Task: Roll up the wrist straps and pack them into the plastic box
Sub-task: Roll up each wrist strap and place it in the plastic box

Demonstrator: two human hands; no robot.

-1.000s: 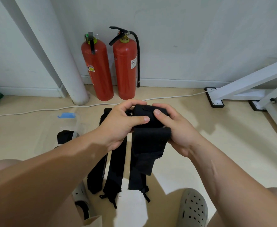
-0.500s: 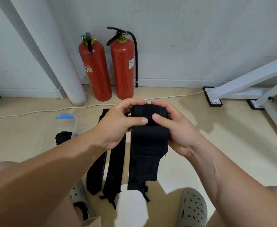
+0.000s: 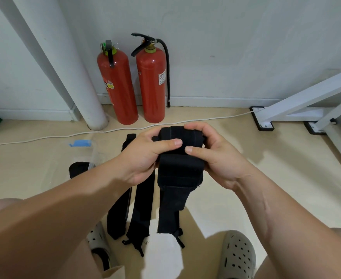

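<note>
**A:** The black fabric wrist strap [image 3: 179, 174] is up in mid-air, roll on top, its axis running nine to three and the tail hanging toward six.

**B:** The left hand [image 3: 143, 158] and right hand [image 3: 220, 158] each curl round one end of the roll, thumbs pressing on it.

**A:** The clear plastic box [image 3: 94, 153] sits at nine o'clock, nearer the left hand, with open floor between.

**B:** The loose black straps [image 3: 143, 208] lie on the floor beside the tail.

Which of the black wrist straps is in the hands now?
The strap gripped by the left hand and right hand; its top is rolled, two straps beside it lie flat on the floor.
</note>
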